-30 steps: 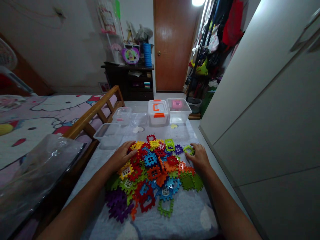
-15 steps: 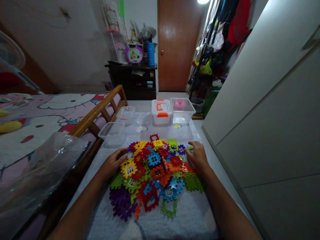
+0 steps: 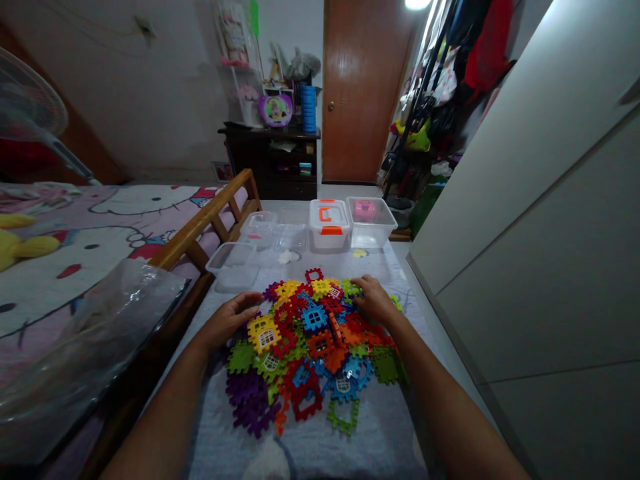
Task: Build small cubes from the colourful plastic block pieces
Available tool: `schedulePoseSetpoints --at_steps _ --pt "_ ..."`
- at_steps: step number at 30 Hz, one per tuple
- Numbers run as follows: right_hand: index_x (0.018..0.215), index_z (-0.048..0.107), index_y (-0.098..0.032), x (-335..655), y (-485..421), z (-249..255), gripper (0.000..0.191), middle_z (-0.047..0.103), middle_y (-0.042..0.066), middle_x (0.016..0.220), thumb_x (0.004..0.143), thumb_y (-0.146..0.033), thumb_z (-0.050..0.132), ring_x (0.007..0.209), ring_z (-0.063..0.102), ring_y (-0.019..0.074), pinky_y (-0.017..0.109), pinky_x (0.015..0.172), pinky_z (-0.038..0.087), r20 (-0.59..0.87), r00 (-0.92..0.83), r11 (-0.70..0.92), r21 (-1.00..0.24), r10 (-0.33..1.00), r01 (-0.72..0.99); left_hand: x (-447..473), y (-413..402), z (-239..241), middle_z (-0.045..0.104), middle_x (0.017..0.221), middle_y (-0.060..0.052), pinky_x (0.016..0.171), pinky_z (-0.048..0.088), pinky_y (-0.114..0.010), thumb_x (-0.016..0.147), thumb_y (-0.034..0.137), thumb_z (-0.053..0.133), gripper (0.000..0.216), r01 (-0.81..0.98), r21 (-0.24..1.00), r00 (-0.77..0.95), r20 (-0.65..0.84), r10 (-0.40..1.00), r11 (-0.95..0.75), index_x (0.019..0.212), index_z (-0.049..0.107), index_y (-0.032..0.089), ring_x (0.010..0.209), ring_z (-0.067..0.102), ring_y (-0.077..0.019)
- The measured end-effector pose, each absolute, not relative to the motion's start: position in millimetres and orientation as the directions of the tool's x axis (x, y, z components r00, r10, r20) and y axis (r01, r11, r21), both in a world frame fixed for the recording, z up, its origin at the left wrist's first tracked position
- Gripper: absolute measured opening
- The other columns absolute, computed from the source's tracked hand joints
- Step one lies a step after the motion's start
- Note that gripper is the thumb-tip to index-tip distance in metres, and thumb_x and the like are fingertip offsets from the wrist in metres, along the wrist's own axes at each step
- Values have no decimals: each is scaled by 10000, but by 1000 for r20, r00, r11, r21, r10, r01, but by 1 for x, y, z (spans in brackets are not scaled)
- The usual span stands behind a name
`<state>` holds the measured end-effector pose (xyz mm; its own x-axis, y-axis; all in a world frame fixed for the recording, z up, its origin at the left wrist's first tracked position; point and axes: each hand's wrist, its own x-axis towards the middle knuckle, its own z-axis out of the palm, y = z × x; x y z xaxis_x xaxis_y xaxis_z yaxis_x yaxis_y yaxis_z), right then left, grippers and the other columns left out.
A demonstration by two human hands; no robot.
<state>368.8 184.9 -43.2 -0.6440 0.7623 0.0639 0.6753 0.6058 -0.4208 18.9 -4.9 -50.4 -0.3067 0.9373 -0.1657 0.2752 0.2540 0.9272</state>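
A heap of colourful plastic interlocking blocks [image 3: 314, 317] with toothed edges lies on the cloth-covered table. My left hand [image 3: 231, 321] rests at the heap's left edge, beside a yellow window block [image 3: 264, 333] and some purple blocks. Its fingers are stretched out and slightly bent, with nothing seen in them. At the heap's far right, my right hand [image 3: 374, 300] reaches over a light green block [image 3: 351, 289]. Its fingers and thumb are apart and touch the blocks there; the hand covers some of them. Dark purple blocks [image 3: 253, 400] lie at the near left.
Behind the heap stand a lidded box with orange clips [image 3: 330, 227], an open clear box [image 3: 371, 223] and a clear tub [image 3: 233, 267]. A wooden bed rail [image 3: 205, 220] runs along the left. A pale cabinet [image 3: 545, 220] is on the right.
My right hand has moved left, from the heap's right edge onto the light green block, covering the purple one. The left hand stays about where it was. The view has shifted slightly.
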Motion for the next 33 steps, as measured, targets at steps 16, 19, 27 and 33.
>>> schedulePoseSetpoints --at_steps 16,19,27,33 --pt "913 627 -200 420 161 -58 304 597 55 1000 699 -35 488 964 578 187 309 901 459 271 -536 580 -580 800 572 27 -6 -45 718 1208 -112 892 569 -370 604 681 770 680 253 927 -354 -177 918 276 1089 702 210 1082 682 -296" --pt "970 624 -187 422 159 -54 321 587 71 1061 687 -64 534 1014 567 203 323 948 447 230 -565 586 -544 792 600 25 -6 -43 735 1165 -116 914 560 -390 581 690 774 681 294 916 -363 -156 919 272 1058 719 207 1073 686 -306" --pt "947 598 -190 410 154 -44 217 571 80 1042 855 -385 617 923 583 209 305 810 445 143 -383 407 -395 913 824 13 -8 -54 723 1162 -108 1031 487 -435 649 742 648 652 643 735 -403 82 912 218 1020 732 213 1126 653 -322" --pt "1061 608 -190 405 149 -41 325 608 105 1072 848 -433 643 1005 555 265 348 843 408 131 -315 339 -250 940 907 11 -5 -69 712 1180 -116 1072 454 -455 713 730 592 629 662 714 -419 98 903 230 1047 712 210 1138 646 -311"
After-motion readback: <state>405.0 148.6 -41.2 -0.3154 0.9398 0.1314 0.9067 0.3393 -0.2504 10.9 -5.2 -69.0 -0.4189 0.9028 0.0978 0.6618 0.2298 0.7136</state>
